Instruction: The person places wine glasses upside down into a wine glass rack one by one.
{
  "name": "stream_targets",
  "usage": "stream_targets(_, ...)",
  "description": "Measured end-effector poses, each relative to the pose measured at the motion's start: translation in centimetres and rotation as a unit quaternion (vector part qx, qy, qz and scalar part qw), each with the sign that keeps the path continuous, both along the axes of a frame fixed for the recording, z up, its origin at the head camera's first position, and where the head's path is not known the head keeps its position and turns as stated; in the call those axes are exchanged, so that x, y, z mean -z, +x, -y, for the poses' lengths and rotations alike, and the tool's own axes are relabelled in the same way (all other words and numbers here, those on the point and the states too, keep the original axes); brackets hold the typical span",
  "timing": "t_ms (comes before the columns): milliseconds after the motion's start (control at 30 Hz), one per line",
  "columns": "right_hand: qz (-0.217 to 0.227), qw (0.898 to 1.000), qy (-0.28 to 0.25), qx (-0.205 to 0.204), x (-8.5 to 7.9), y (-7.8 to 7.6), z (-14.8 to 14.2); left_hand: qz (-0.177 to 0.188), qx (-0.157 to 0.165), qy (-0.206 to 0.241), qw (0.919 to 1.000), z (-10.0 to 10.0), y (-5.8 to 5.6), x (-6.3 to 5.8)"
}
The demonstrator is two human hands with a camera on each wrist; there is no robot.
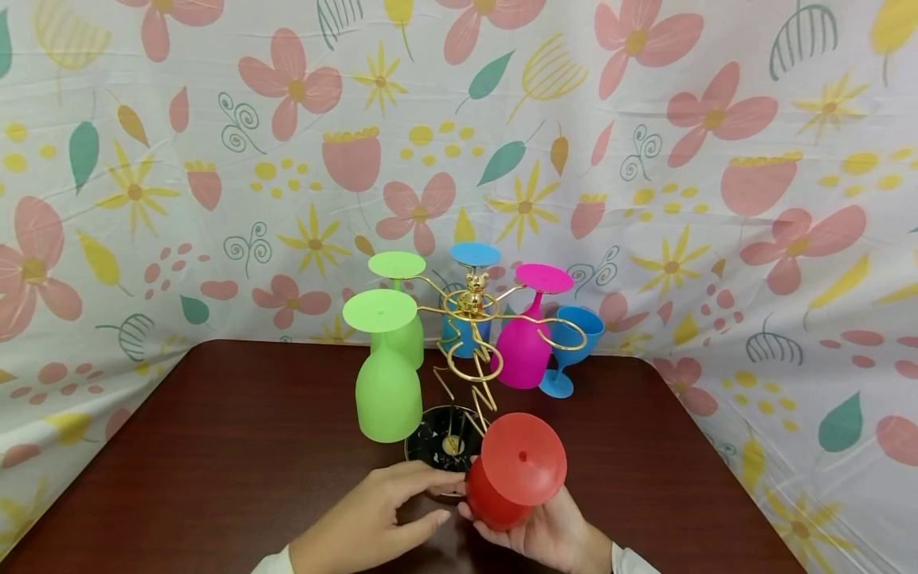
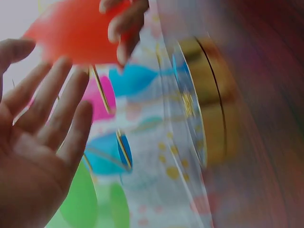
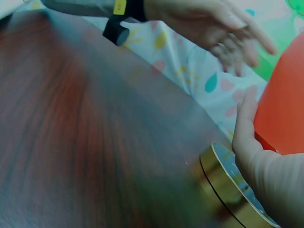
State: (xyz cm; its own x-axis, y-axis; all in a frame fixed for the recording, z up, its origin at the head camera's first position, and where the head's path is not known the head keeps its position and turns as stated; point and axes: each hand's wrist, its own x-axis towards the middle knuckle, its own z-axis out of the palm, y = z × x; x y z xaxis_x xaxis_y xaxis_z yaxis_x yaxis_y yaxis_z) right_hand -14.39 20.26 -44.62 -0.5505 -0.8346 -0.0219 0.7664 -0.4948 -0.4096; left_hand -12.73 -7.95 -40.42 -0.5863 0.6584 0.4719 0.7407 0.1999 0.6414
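My right hand (image 1: 555, 530) holds a red goblet (image 1: 523, 462) upside down, its round foot on top and fingers around the bowl. Left of it, my left hand (image 1: 376, 510) reaches toward the goblet with fingers extended and nothing gripped; its palm shows in the left wrist view. Just beyond both hands stands a gold wire goblet rack with a bear figure (image 1: 473, 291) on top and a round black base (image 1: 426, 438). Two green goblets (image 1: 387, 399), a blue goblet (image 1: 475, 254) and a magenta goblet (image 1: 523, 355) hang inverted from its loops.
Behind the rack on the right, another blue goblet (image 1: 577, 328) stands upright on the dark wooden table (image 1: 251, 430). Gold loops (image 1: 584, 341) stick out at the rack's front and right. A flowered cloth (image 1: 430, 104) hangs behind the table and along its sides.
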Motion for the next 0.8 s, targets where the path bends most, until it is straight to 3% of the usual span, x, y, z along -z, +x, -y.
stream_targets(133,0.010,1.000,0.018,0.020,-0.4,0.4,0.7,-0.040,-0.022,0.055,0.9974,-1.8,0.3,-0.8)
stream_targets(233,0.007,0.999,0.026,0.033,-0.6,0.6,1.2,-0.036,-0.033,0.094,0.9944,-3.1,0.4,-1.3)
stream_targets(400,0.012,0.996,0.062,0.063,-0.9,1.2,1.7,-0.081,-0.044,0.133,0.9869,-5.0,0.3,-1.8)
stream_targets(567,0.039,0.992,0.088,0.085,-1.1,1.7,2.1,-0.118,-0.051,0.163,0.9781,-5.7,0.0,-2.1)
stream_targets(800,0.041,0.993,0.080,0.073,-1.0,2.0,2.3,-0.121,-0.037,0.179,0.9757,-5.7,-0.1,-2.2)
